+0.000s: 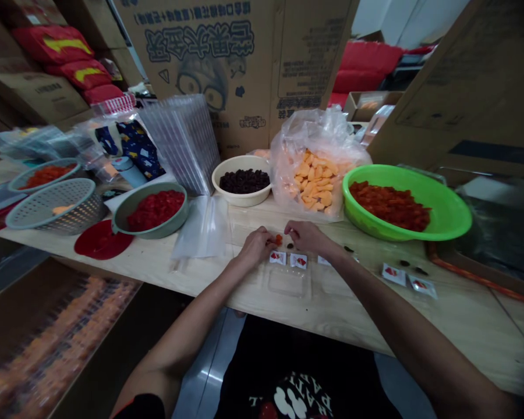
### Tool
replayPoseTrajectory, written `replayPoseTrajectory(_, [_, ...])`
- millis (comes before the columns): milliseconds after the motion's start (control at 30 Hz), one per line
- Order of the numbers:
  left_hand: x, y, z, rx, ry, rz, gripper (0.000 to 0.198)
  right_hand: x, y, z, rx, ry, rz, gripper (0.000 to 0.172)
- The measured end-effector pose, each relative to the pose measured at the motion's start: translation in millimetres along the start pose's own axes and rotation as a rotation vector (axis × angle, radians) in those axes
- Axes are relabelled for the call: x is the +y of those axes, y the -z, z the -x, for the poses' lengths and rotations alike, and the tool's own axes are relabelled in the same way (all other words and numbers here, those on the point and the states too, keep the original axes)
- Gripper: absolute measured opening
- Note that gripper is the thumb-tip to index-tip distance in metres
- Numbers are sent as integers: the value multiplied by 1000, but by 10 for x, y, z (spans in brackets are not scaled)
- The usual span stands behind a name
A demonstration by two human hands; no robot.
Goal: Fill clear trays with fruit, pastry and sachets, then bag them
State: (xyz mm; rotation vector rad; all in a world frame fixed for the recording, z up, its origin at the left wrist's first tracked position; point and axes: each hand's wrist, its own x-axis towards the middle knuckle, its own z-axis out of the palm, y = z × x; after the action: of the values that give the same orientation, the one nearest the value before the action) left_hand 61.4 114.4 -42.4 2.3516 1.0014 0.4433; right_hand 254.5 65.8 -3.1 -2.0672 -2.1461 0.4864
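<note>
My left hand [258, 244] is at the middle of the table, its fingertips pinched on a small orange piece of dried fruit [279, 239]. My right hand [308, 237] hovers just to the right with fingers bent and tips a little apart; I see nothing in them. Below it lies a dark dried fruit piece [290, 245]. Nearer to me are small white packets with a red print, one packet [278, 257] by my left hand and another packet [298, 261] beside it. A clear plastic tray [288, 295] lies in front of them; my right forearm partly covers a second tray [332, 285].
Along the back stand a cream bowl [241, 199] of dark fruit, a clear bag [283, 151] of orange-yellow pieces and a green basin [452, 218] of red-orange strips. Left are a grey-green bowl [151, 234] of red pieces, stacked clear trays [183, 139] and a grey basket [76, 203].
</note>
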Motion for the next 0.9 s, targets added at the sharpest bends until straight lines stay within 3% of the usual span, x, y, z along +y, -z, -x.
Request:
replayPoseTrajectory(267, [129,56,-63,-172,-31,-202,21,-278,-233,-108,-66,97,132,26])
replayPoseTrajectory(400, [128,102,-123,-198,-47,-184,21,-140,-151,-174,-23,34,49,20])
replayPoseTrajectory(567, [107,226,-285,-75,27,-125,24,180,-44,-118,67,-44,-85,23])
replayPoseTrajectory(767, [232,173,-471,-210,12,-230,17,185,-176,14,63,67,-120,25])
replayPoseTrajectory(900, [242,141,-486,-169,54,-258,23,158,-251,55,47,145,-71,30])
